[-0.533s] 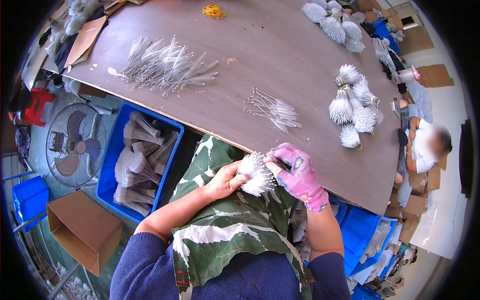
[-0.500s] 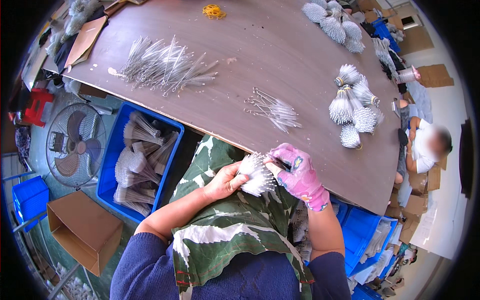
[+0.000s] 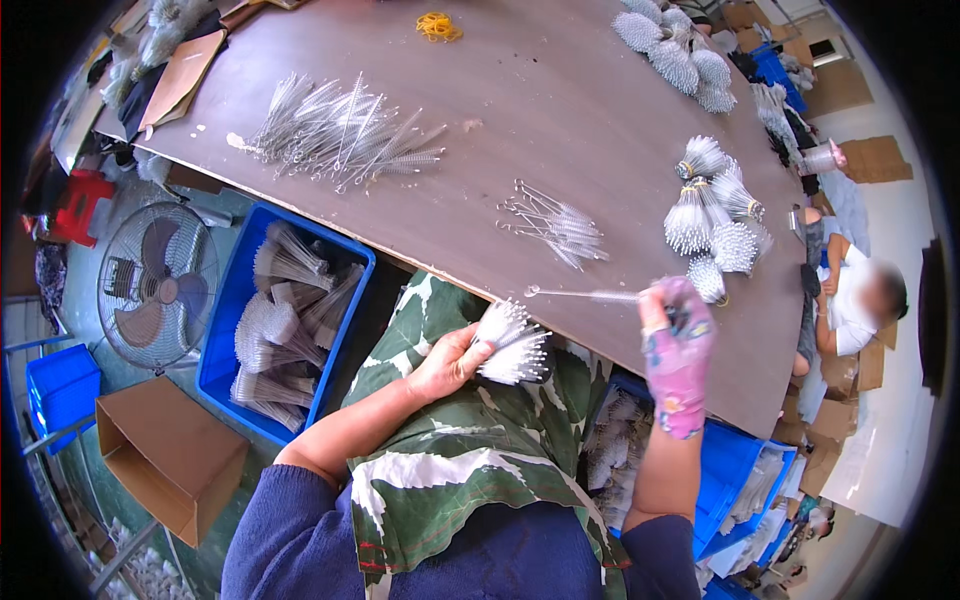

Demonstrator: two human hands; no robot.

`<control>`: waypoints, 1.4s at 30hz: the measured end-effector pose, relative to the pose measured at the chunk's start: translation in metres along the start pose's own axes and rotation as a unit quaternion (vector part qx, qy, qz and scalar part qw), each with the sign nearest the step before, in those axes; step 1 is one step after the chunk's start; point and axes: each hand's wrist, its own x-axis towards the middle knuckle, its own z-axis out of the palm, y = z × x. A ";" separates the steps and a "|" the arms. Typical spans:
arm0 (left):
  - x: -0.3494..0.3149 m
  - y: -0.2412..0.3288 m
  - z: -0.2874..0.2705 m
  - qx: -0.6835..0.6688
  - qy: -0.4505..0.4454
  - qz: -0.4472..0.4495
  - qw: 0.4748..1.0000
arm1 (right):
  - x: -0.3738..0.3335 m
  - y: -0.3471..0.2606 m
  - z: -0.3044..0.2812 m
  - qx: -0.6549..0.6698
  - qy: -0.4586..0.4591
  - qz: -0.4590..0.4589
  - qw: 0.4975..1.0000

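Observation:
My left hand is closed around a bundle of thin white-bristled wire brushes, their tips fanned out above my lap, close to the table edge. In a pink flowered glove, my right hand is raised over the table's near edge. It pinches one wire brush by its bristled end, and the looped end points left toward the bundle. Beyond it on the table lies a small pile of loose brushes. A larger loose pile is farther left.
Tied brush bundles sit at the right of the brown table, with more bundles behind. Yellow rubber bands lie at the far side. A blue crate of brushes, a fan and a cardboard box stand left. Another person sits right.
My right hand has moved right, away from the bundle, and a single brush now shows in its fingers. My left hand keeps its hold on the bundle in nearly the same place.

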 end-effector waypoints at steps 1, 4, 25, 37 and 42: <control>0.001 0.000 0.000 0.000 -0.001 -0.001 1.000 | 0.007 -0.005 -0.006 -0.043 0.007 0.050 0.998; 0.012 -0.010 -0.002 0.034 -0.005 0.017 0.999 | 0.028 0.048 0.005 0.094 0.091 0.097 0.987; 0.014 -0.014 -0.002 -0.012 -0.032 0.038 0.999 | -0.003 0.037 0.042 -0.164 -0.283 -0.031 0.944; 0.024 -0.013 -0.006 0.127 0.006 0.078 0.989 | 0.029 0.051 0.002 0.097 0.182 0.107 0.973; 0.025 -0.009 -0.006 0.109 0.036 0.065 0.991 | 0.020 0.069 0.026 0.018 0.124 0.079 0.989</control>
